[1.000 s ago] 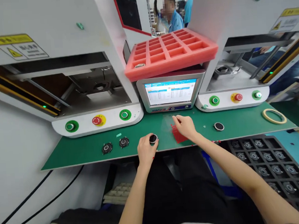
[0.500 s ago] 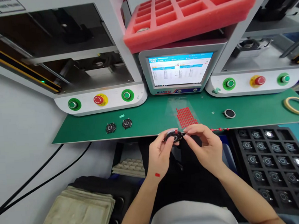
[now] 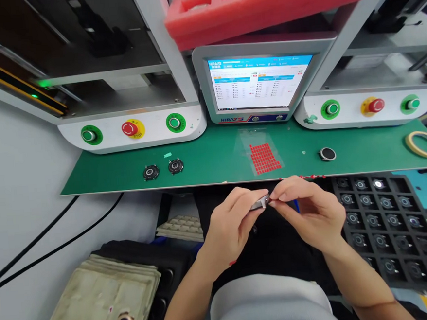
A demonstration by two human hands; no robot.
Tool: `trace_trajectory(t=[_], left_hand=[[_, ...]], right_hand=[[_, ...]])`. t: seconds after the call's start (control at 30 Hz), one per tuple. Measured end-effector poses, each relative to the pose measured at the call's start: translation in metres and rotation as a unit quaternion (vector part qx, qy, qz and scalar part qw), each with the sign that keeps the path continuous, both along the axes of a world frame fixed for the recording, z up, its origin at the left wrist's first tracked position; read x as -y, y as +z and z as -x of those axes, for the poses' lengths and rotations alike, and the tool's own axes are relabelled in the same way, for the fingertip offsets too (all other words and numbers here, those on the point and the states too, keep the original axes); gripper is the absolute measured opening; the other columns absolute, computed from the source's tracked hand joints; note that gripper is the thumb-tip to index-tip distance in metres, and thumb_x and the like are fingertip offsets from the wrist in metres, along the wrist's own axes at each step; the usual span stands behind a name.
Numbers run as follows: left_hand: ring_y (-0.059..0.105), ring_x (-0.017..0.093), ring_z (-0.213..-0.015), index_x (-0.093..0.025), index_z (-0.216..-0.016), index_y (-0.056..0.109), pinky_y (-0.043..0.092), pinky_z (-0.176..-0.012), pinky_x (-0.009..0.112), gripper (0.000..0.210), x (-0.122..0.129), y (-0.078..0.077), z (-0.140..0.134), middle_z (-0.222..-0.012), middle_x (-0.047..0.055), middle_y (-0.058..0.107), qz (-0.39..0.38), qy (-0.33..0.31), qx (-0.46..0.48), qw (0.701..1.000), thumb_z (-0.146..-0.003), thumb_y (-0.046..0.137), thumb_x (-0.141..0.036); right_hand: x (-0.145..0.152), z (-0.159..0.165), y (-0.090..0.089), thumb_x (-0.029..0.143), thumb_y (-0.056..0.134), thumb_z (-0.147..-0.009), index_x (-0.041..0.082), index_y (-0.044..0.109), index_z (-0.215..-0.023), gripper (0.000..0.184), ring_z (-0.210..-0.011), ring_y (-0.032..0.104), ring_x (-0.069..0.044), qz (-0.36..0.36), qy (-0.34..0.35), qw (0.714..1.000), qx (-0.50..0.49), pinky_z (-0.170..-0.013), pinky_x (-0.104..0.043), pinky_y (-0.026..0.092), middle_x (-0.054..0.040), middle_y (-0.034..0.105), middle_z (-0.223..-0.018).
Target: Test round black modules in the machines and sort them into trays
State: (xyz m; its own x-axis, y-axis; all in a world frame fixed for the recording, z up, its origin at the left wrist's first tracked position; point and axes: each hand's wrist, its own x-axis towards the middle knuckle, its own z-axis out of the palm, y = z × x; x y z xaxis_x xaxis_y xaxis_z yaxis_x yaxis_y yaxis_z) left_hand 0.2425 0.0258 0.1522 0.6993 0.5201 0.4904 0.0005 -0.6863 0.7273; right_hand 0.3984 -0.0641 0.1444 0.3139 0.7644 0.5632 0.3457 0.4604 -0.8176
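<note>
My left hand point(image 3: 232, 222) is closed around a strapless smartwatch case point(image 3: 259, 203), tipped on edge so its silvery side shows. The thumb and fingers of my right hand point(image 3: 306, 209) pinch at the right end of the case; any small piece between those fingertips is hidden. Both hands are in front of the green bench's point(image 3: 216, 150) near edge. A sheet of small red stickers point(image 3: 265, 159) lies on the bench just beyond them. One red sticker point(image 3: 232, 262) clings near my left wrist.
Two black watch backs point(image 3: 151, 172) lie at the left of the bench. A round watch point(image 3: 327, 154) and a tape roll point(image 3: 425, 144) are at right. A black tray of watches point(image 3: 380, 221) stands lower right. A monitor point(image 3: 255, 84) sits between two machines, under a pink foam tray point(image 3: 262, 17).
The smartwatch case has turned from back facing up to standing on edge. My right fingertips have come against its end. The camera view has tilted down a little.
</note>
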Motion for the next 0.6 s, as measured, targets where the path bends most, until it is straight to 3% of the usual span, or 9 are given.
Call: trace_trajectory(t=[0.13, 0.33, 0.47, 0.6], left_hand=[[0.064, 0.008, -0.089, -0.014, -0.115, 0.062, 0.052, -0.081, 0.015, 0.020, -0.002, 0.004, 0.001, -0.099, 0.005, 0.066, -0.035, -0.024, -0.020, 0.999, -0.097, 0.052, -0.014], [0.065, 0.010, -0.087, -0.017, -0.115, 0.061, 0.054, -0.079, 0.017, 0.020, -0.004, 0.003, 0.001, -0.101, 0.005, 0.068, -0.018, -0.076, -0.026, 0.997, -0.099, 0.051, -0.018], [0.064, 0.009, -0.088, -0.015, -0.116, 0.062, 0.053, -0.080, 0.016, 0.020, -0.005, 0.001, 0.000, -0.101, 0.006, 0.067, -0.006, -0.081, -0.015, 0.997, -0.097, 0.053, -0.015], [0.063, 0.008, -0.089, -0.014, -0.117, 0.062, 0.052, -0.081, 0.015, 0.022, -0.004, -0.001, 0.001, -0.102, 0.006, 0.067, 0.014, -0.077, -0.002, 0.997, -0.096, 0.055, -0.014]], right_hand=[[0.004, -0.009, 0.004, -0.006, 0.064, -0.081, 0.023, 0.063, -0.098, 0.034, -0.083, 0.064, -0.014, 0.039, 0.045, 0.998, 0.003, -0.074, -0.030, 0.055, -0.0014, 0.066, -0.089], [0.006, -0.027, 0.013, -0.003, 0.065, -0.083, 0.021, 0.059, -0.090, 0.026, -0.080, 0.062, -0.011, 0.115, 0.153, 0.981, 0.009, -0.074, -0.027, 0.053, 0.0005, 0.063, -0.087], [0.006, -0.025, 0.011, -0.005, 0.064, -0.082, 0.020, 0.057, -0.084, 0.027, -0.078, 0.060, -0.010, 0.095, 0.149, 0.984, 0.005, -0.071, -0.025, 0.052, 0.0012, 0.061, -0.084], [0.007, -0.016, 0.005, -0.008, 0.065, -0.079, 0.021, 0.060, -0.092, 0.032, -0.081, 0.063, -0.013, 0.040, 0.090, 0.995, -0.003, -0.072, -0.028, 0.054, -0.0011, 0.064, -0.088]])
